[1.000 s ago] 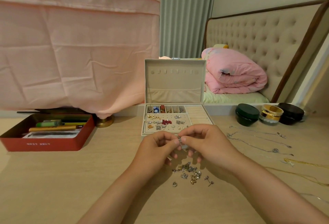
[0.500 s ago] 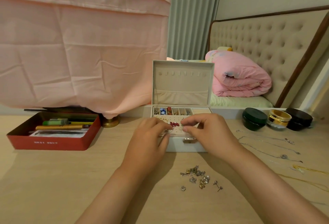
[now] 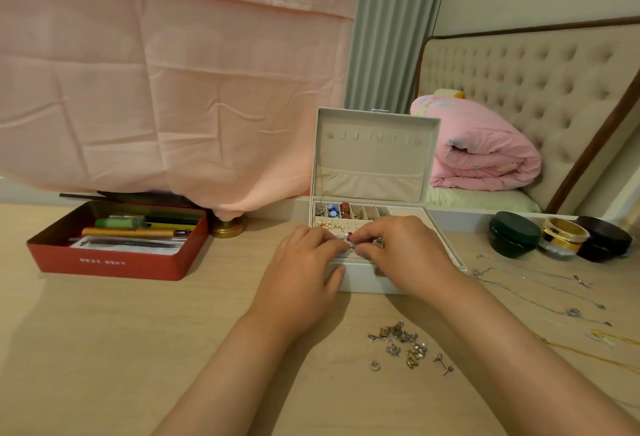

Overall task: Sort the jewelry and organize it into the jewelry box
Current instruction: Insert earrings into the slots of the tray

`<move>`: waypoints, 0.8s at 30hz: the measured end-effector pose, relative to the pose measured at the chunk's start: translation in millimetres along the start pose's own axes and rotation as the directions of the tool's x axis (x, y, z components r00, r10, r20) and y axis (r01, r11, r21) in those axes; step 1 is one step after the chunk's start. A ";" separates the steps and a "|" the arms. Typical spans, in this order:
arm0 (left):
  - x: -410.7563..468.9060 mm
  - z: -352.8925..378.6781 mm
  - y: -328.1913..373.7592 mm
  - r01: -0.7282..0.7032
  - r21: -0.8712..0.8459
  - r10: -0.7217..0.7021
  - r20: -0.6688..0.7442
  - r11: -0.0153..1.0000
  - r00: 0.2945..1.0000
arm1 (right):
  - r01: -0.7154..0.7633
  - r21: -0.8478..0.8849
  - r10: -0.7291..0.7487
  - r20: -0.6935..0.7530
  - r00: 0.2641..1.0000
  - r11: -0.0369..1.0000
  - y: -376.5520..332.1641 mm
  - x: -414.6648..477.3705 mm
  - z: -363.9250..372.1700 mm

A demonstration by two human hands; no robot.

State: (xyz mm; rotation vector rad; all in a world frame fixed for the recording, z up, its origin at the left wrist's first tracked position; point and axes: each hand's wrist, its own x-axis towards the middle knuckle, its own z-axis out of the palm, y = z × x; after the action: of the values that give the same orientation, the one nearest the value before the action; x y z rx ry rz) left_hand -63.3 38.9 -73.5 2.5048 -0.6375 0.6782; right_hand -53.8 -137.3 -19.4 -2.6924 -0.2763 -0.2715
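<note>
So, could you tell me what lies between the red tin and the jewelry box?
In the head view, a brass round base under the pink cloth; otherwise bare table.

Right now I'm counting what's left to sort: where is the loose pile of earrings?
The pile of earrings lies on the table, near the person, below the right hand and in front of the jewelry box.

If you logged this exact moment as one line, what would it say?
both hands over open jewelry box | small silver earring pinched between fingers | loose pile on table | necklaces unsorted
</note>
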 end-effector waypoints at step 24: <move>-0.7 -6.2 10.6 -0.002 -0.035 0.001 -0.047 0.999 0.999 | 0.141 -0.060 -0.146 -0.070 0.987 0.988 6.9 -18.8 -19.4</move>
State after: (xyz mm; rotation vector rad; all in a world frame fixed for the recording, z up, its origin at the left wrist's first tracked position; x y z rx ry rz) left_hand -71.7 34.1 -65.8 2.4492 -0.6292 0.7179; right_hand -73.1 -154.6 -9.0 -2.7126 -0.4474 -0.4271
